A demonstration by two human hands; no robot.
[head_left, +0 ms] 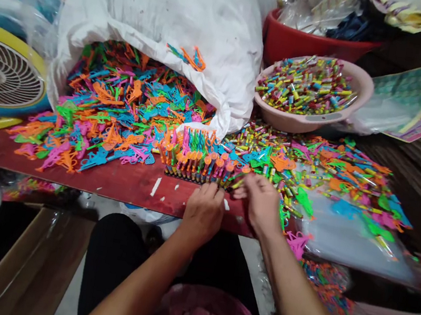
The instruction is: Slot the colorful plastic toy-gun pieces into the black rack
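A dark, low rack [183, 176] stands on the red table, holding upright rows of colourful plastic toy pieces with small wrapped tubes under them. My left hand [206, 207] is at the rack's front edge, its fingers curled close together against it; the fingertips are partly hidden. Just right of the rack, my right hand [263, 203] is closed in a pinch, with a small yellow-green wrapped tube [237, 184] at its fingertips, slightly blurred. Loose plastic pieces [110, 133] in orange, blue, green and pink are heaped to the left and behind.
A white sack [170, 7] spills pieces onto the red table [130, 184]. Behind right, a pink basin [353, 103] holds many small tubes, before a red tub [285, 39]. A yellow-blue fan [4, 71] stands left. Clear plastic bags [349, 240] lie right. A cardboard box [46, 259] sits below.
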